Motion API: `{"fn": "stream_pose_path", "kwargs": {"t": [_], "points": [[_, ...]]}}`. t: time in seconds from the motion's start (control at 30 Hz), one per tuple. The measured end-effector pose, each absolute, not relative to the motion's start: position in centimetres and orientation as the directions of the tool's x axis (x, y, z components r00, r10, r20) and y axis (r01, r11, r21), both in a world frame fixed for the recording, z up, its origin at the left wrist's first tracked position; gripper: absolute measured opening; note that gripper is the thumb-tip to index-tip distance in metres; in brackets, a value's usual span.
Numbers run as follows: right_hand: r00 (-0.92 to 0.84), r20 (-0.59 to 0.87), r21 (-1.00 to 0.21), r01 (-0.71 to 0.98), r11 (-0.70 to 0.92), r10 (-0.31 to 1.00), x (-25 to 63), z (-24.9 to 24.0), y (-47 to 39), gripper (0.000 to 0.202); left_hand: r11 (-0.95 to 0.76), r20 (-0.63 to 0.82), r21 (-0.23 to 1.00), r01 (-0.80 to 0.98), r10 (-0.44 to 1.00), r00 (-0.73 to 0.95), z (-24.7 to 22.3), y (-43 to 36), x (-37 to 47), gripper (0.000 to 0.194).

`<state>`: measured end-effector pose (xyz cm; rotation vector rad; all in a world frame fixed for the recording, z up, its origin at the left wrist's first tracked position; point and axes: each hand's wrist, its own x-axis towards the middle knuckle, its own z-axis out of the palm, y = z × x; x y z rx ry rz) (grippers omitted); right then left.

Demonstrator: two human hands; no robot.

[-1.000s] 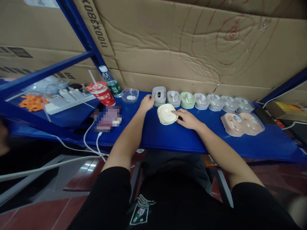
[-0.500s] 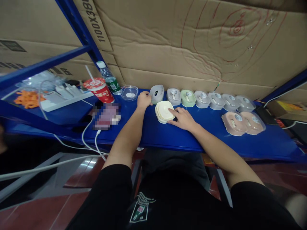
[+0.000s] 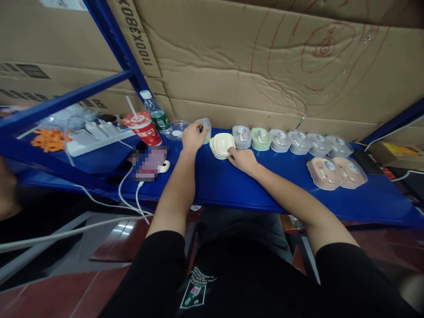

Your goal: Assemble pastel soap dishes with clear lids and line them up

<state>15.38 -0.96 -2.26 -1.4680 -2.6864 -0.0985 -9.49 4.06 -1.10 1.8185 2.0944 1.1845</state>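
My left hand [image 3: 192, 137] is closed on a pale greyish box [image 3: 206, 129] near the back edge of the blue table. My right hand [image 3: 243, 160] pinches the near right corner of a cream square dish [image 3: 224, 143], which lies on a similar cream piece. Just right of these stands a row of small lidded boxes with clear tops, several grey and one green [image 3: 261, 138]. Two pink boxes [image 3: 326, 171] overlap farther right, nearer the front edge. A clear lid or bowl [image 3: 178, 130] lies behind my left hand.
A red cup with a straw [image 3: 143, 129], a water bottle [image 3: 157, 114] and a phone [image 3: 150, 162] with a white cable stand left. Beyond them are a power strip [image 3: 99, 137] and orange pieces [image 3: 49, 140]. Cardboard [image 3: 215, 66] walls the back. Part of another person shows far left.
My left hand has moved left with the greyish box. The cream pieces have shifted slightly left and back, and my right hand has drawn in, its fingers now bent at the dish's corner.
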Motion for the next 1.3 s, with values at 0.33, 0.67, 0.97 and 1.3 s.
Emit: {"fn": "stream_pose_path", "kwargs": {"t": [0.33,0.67,0.97,1.3], "points": [[-0.491,0.101,-0.042,0.867,0.497,0.865,12.2,-1.7,1.4,0.046,0.017,0.331,0.415,0.910,0.929,-0.168,-0.8,3.4,-9.3,0.040],[-0.507,0.355,-0.035,0.832,0.553,0.785,15.2,-1.3,0.6,0.072,0.103,0.338,0.358,0.928,0.912,-0.232,-0.8,3.1,-8.4,0.035],[-0.518,0.410,-0.008,0.821,0.571,0.751,18.9,-2.4,0.0,0.060,-0.299,0.259,0.266,0.916,0.938,0.230,-0.6,2.4,-6.0,0.055],[-0.508,0.407,-0.249,0.739,0.627,0.760,20.0,-4.2,1.2,0.055,-0.264,0.191,0.179,0.948,0.954,0.230,-1.8,2.8,-5.0,0.044]]}}
